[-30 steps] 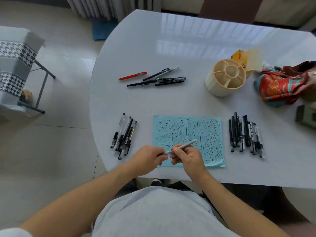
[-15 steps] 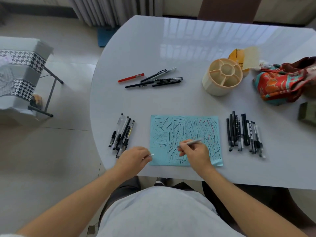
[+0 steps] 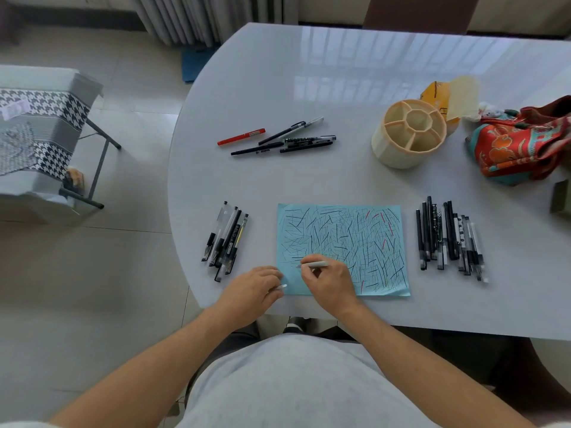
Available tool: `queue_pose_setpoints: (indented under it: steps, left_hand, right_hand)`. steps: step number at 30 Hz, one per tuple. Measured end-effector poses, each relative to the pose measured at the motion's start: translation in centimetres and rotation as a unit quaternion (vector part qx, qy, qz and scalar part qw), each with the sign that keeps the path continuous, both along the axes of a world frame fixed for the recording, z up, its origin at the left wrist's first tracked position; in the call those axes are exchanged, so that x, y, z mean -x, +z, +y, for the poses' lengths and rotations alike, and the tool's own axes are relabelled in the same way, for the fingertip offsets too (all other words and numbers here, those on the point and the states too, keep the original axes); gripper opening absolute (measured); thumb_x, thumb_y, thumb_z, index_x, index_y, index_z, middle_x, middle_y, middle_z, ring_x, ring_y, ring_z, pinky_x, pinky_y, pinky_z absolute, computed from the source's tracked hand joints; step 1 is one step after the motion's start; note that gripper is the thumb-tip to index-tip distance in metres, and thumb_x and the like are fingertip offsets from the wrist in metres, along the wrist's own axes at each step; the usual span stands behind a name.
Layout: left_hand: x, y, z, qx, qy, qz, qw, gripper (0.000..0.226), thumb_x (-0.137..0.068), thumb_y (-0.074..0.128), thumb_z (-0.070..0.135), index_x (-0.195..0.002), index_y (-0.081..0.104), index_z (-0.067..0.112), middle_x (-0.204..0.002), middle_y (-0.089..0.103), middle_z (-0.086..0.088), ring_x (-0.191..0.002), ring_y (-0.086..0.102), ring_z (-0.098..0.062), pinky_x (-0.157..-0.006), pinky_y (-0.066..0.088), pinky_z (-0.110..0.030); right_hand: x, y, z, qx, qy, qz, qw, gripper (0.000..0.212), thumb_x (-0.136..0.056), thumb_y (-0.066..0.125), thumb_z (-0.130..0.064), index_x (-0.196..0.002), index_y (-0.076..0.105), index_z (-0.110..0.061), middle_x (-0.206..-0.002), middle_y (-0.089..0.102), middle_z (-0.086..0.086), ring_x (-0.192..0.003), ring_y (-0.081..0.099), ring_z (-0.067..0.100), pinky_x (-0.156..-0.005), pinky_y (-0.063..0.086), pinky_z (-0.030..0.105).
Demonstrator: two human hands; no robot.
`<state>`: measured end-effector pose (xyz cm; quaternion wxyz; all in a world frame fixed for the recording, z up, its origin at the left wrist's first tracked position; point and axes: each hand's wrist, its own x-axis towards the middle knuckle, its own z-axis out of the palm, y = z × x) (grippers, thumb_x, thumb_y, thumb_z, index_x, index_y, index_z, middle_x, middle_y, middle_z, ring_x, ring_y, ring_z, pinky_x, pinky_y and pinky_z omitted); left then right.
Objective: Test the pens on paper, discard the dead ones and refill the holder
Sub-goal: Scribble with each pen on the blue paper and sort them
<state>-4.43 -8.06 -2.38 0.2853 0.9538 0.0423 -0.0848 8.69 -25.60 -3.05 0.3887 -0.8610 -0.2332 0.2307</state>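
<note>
Paper (image 3: 341,242): blue sheet, flat on the table (image 3: 278,88) near its front edge, covered with short black strokes and a few red ones.
Right hand (image 3: 329,281): fingers curled round a grey pen (image 3: 313,264); pen tip on the lower-left part of the paper.
Left hand (image 3: 251,291): rests on the table just left of the paper; fingers pinch a pale cap (image 3: 281,286).
Holder (image 3: 409,132): cream, round, divided into compartments; stands upright, far right of the paper.
Left pile (image 3: 225,239): a few pens beside the paper's left edge.
Right pile (image 3: 449,239): a larger row of dark pens beside the paper's right edge.
Far group (image 3: 278,139): one red pen and several black ones, beyond the paper.
Cloth (image 3: 522,145): red patterned, right of the holder.
</note>
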Motion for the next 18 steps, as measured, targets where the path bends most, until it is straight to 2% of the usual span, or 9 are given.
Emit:
queue_pose_setpoints:
  steps: [3, 6, 8, 12, 14, 18]
  left_hand:
    - [0.1, 0.0, 0.0, 0.006, 0.001, 0.009, 1.0, 0.024, -0.098, 0.054, 0.038, -0.093, 0.068, 0.02, -0.123, 0.067, 0.009, -0.127, 0.051, -0.006, -0.102, 0.046, -0.026]
    - [0.0, 0.0, 0.0, 0.015, 0.008, 0.016, 1.0, 0.024, -0.098, 0.053, 0.039, -0.092, 0.067, 0.021, -0.123, 0.067, 0.009, -0.127, 0.05, -0.005, -0.103, 0.043, -0.024]
    - [-0.2, 0.1, 0.0, 0.021, 0.017, 0.019, 0.999, 0.025, -0.098, 0.052, 0.039, -0.095, 0.067, 0.019, -0.122, 0.067, 0.008, -0.125, 0.052, -0.006, -0.103, 0.044, -0.027]
    - [-0.7, 0.6, -0.3, 0.025, 0.039, 0.031, 0.998, 0.028, -0.099, 0.05, 0.041, -0.1, 0.066, 0.018, -0.116, 0.067, 0.008, -0.111, 0.059, -0.012, -0.092, 0.05, -0.033]
    - [-0.9, 0.7, -0.5, 0.023, 0.044, 0.039, 0.998, 0.03, -0.099, 0.048, 0.044, -0.102, 0.065, 0.019, -0.111, 0.067, 0.009, -0.106, 0.058, -0.012, -0.088, 0.05, -0.035]
    - [-1.4, 1.4, -1.1, 0.033, 0.043, 0.035, 0.998, 0.028, -0.099, 0.047, 0.046, -0.1, 0.064, 0.023, -0.099, 0.065, 0.013, -0.099, 0.054, -0.009, -0.08, 0.048, -0.029]
  right_hand:
    - [-0.6, 0.1, -0.8, 0.008, -0.036, 0.0, 0.999, 0.012, -0.086, 0.064, -0.029, -0.079, 0.072, -0.025, -0.064, 0.069, -0.009, -0.058, 0.064, 0.008, -0.056, 0.054, 0.029]
    - [-0.8, 0.7, -1.7, -0.031, -0.079, 0.069, 0.994, 0.009, -0.085, 0.065, -0.026, -0.077, 0.07, -0.028, -0.064, 0.069, -0.006, -0.053, 0.063, 0.012, -0.049, 0.053, 0.032]
    - [-0.9, 1.4, -1.9, -0.093, -0.126, 0.146, 0.977, 0.008, -0.083, 0.065, -0.024, -0.079, 0.068, -0.03, -0.072, 0.074, 0.002, -0.059, 0.069, 0.022, -0.051, 0.057, 0.038]
    - [-0.6, 2.1, -1.9, -0.19, -0.162, 0.273, 0.929, 0.007, -0.081, 0.067, -0.015, -0.079, 0.069, -0.021, -0.075, 0.074, 0.015, -0.067, 0.071, 0.027, -0.056, 0.056, 0.036]
    - [-0.2, 2.2, -1.8, -0.203, -0.154, 0.303, 0.918, 0.001, -0.082, 0.068, -0.013, -0.083, 0.067, -0.014, -0.074, 0.073, 0.017, -0.067, 0.069, 0.032, -0.06, 0.055, 0.04]
    - [0.4, 2.4, -1.4, -0.2, -0.128, 0.32, 0.917, 0.008, -0.082, 0.069, -0.017, -0.086, 0.067, -0.011, -0.075, 0.073, 0.02, -0.066, 0.066, 0.034, -0.061, 0.056, 0.041]
